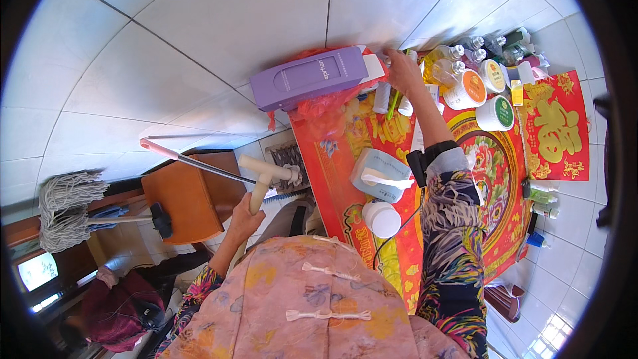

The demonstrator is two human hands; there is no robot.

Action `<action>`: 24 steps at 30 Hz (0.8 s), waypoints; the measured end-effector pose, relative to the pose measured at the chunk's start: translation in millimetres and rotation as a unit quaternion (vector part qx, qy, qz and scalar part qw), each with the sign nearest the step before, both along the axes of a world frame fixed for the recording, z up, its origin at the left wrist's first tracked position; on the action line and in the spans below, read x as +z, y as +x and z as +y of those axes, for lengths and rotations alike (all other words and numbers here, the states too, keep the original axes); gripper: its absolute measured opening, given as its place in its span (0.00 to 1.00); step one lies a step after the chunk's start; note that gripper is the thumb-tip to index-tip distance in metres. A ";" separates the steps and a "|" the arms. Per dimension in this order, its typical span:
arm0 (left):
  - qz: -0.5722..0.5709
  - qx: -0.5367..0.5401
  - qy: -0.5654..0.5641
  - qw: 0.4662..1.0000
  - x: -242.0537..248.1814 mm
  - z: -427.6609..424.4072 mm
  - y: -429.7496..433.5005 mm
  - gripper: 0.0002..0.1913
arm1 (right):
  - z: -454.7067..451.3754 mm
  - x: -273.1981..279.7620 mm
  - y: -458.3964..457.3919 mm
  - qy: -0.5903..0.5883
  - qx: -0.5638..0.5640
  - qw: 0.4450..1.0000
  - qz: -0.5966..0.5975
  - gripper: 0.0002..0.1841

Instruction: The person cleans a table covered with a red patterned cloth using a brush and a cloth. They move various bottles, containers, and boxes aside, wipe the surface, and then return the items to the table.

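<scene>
My left hand is closed around the shaft of a cream-coloured tool with a T-shaped roller-like head, held low beside the table. Stretched to the table's wall edge, my right hand is among small bottles and tubes, its fingertips partly hidden; whether they grip anything is unclear. Just left of it, a purple cardboard box lies on a red plastic bag. A white cylinder and a green toothbrush-like item lie below the right hand. Nearer me are a tissue pack and a white lidded jar.
Several bottles and white tubs crowd the red-covered table's far side. To the left are an orange-brown wooden stool, a pink-handled pole and a string mop. Another person is at lower left.
</scene>
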State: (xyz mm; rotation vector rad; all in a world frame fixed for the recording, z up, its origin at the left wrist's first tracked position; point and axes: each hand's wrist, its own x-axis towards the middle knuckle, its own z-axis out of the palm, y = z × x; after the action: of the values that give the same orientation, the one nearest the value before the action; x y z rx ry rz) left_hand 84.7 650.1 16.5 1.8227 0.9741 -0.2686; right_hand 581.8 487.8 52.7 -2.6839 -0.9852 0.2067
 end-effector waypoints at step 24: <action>-0.017 -0.024 0.014 0.999 -1.8 -1.3 10.7 0.17 | -59.5 2.3 -74.4 0.034 -0.217 0.957 0.191 0.24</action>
State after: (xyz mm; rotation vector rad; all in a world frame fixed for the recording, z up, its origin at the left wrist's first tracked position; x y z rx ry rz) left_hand 95.4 648.8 14.7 1.8726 0.9162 -0.2537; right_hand 507.4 428.2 55.0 -2.5755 -0.2751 0.5568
